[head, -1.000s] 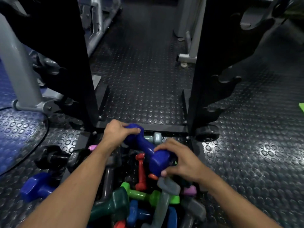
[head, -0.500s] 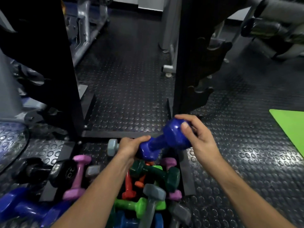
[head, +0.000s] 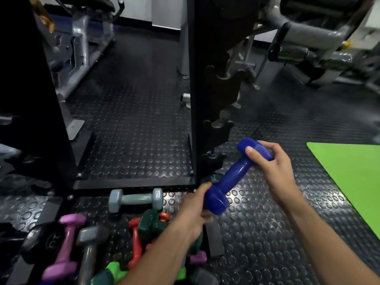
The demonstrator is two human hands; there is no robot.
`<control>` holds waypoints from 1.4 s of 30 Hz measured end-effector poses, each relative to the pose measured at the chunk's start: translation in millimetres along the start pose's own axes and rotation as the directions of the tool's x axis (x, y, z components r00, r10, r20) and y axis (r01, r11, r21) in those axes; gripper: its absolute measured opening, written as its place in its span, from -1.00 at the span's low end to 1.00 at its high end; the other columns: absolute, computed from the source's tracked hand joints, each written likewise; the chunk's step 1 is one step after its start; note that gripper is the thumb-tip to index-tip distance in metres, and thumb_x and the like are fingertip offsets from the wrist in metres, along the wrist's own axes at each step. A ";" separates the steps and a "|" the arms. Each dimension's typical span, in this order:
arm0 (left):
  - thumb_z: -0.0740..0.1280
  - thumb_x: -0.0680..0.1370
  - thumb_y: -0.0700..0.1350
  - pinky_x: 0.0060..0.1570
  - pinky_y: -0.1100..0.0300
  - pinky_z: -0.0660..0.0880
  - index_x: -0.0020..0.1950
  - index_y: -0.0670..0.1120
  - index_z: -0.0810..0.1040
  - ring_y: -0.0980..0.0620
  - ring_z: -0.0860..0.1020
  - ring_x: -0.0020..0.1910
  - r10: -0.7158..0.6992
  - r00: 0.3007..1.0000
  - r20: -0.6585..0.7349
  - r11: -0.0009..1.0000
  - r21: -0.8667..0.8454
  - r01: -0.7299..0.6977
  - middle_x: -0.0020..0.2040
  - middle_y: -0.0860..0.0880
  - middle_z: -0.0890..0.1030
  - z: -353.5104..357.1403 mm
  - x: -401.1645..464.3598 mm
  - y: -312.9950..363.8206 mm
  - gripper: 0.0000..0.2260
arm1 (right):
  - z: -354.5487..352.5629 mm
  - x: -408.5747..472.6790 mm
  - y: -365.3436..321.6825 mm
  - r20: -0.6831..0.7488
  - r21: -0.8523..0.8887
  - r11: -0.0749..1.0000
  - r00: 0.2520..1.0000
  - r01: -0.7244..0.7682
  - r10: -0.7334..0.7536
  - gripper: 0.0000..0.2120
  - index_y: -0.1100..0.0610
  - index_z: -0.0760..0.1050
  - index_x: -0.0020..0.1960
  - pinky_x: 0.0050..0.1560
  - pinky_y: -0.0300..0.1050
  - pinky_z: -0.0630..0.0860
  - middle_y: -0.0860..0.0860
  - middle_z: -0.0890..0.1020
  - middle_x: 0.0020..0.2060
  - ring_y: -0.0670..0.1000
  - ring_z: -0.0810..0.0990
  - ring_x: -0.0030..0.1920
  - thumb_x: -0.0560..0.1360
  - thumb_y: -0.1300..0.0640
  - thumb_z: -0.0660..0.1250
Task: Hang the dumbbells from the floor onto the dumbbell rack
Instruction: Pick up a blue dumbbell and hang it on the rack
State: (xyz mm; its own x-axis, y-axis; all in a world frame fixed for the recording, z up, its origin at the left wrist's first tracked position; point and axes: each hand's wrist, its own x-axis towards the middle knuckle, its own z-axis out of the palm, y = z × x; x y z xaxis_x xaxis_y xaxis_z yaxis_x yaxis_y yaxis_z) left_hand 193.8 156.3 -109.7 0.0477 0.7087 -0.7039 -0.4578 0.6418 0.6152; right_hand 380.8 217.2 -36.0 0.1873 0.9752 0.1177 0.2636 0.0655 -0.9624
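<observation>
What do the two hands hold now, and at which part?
Blue dumbbell: left hand grips its lower head, right hand grips its upper head.

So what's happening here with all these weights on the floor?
A person is tidying dumbbells onto a rack. Both hands hold a blue dumbbell in the air: the left hand grips its lower end, the right hand its upper end. It sits tilted, just right of the black rack upright, near the rack's cradle hooks. A pile of coloured dumbbells still lies on the studded floor, among them a grey-blue dumbbell and a pink dumbbell.
</observation>
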 end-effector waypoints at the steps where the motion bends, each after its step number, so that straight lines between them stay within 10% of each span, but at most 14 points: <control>1: 0.46 0.55 0.10 -0.07 -0.01 0.60 0.18 -0.12 0.59 -0.10 0.65 -0.08 -0.016 1.000 0.016 0.999 -0.038 0.016 0.07 -0.19 0.69 7.0 -0.5 -1.2 -0.64 | -1.7 8.4 3.0 -0.007 0.012 1.000 1.000 -0.021 0.021 -0.47 0.11 0.58 0.20 0.02 -0.14 0.60 -0.02 0.70 0.02 -0.11 0.66 -0.03 0.34 -0.14 0.58; 9: 0.40 0.59 0.08 0.03 -0.11 0.64 0.19 -0.18 0.58 -0.17 0.69 0.04 0.059 0.988 0.142 0.966 -0.258 -0.021 0.11 -0.24 0.70 30.6 5.9 18.7 -0.65 | 1.7 76.9 2.6 0.021 -0.080 0.990 0.993 -0.117 0.119 -0.57 0.19 0.63 0.06 -0.27 -0.28 0.55 0.02 0.67 -0.17 -0.13 0.61 -0.27 0.42 -0.14 0.57; 13: 0.39 0.61 0.06 0.30 -0.25 0.52 0.17 -0.21 0.53 -0.28 0.64 0.21 0.052 0.977 0.208 0.948 -0.317 0.017 0.16 -0.33 0.65 37.5 3.9 20.9 -0.66 | 17.3 108.0 -1.6 0.089 -0.199 0.957 0.969 -0.210 0.231 -0.26 0.18 0.67 0.07 -0.10 0.04 0.69 0.08 0.74 -0.10 0.01 0.70 -0.14 0.21 -0.41 0.55; 18: 0.36 0.61 0.10 0.30 -0.32 0.50 0.25 -0.30 0.49 -0.38 0.59 0.21 0.022 0.964 0.264 0.883 -0.457 0.105 0.18 -0.40 0.57 57.9 -1.1 18.7 -0.53 | 45.6 133.4 -4.9 0.139 -0.246 0.939 0.950 -0.239 0.279 -0.49 0.15 0.65 -0.06 -0.22 -0.09 0.56 0.02 0.66 -0.33 0.00 0.62 -0.31 0.35 -0.31 0.53; 23: 0.30 0.61 0.17 0.37 -0.29 0.46 0.38 -0.28 0.43 -0.38 0.55 0.27 0.022 0.950 0.312 0.795 -0.582 0.172 0.25 -0.42 0.53 72.1 -8.1 25.0 -0.43 | 64.3 162.4 -2.2 0.134 -0.257 0.917 0.928 -0.305 0.346 -0.34 0.12 0.63 -0.08 -0.03 0.04 0.57 0.09 0.69 -0.14 0.11 0.64 -0.16 0.21 -0.46 0.36; 32: 0.26 0.56 0.30 0.40 -0.23 0.43 0.14 -0.45 0.43 -0.45 0.54 0.22 -0.057 0.927 0.369 0.640 -0.700 0.318 0.15 -0.51 0.53 79.6 -3.5 48.0 -0.26 | 80.4 169.9 -29.3 0.171 -0.194 0.902 0.892 -0.385 0.418 -0.74 0.07 0.50 -0.04 -0.33 -0.17 0.32 0.00 0.52 -0.25 -0.07 0.45 -0.32 0.70 0.01 0.12; 42: 0.01 0.69 0.28 -0.21 -0.16 0.70 0.23 -0.48 0.46 -0.38 0.72 -0.13 -0.116 0.887 0.446 0.652 -0.640 0.407 0.11 -0.46 0.64 68.2 4.1 41.6 -0.24 | 69.4 171.9 -22.0 0.224 -0.098 0.952 0.926 -0.290 0.305 -0.42 0.12 0.66 0.04 0.20 -0.03 0.45 0.02 0.71 -0.05 0.03 0.65 0.01 0.65 -0.32 0.09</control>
State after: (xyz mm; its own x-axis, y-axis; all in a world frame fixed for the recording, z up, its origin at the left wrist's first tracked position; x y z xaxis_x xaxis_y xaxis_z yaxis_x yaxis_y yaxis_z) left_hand 235.5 205.8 -62.7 0.4913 0.6855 -0.5374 -0.8473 0.5190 -0.1126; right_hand 341.6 398.0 -11.6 0.0421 0.9701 -0.2389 0.2893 -0.2407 -0.9265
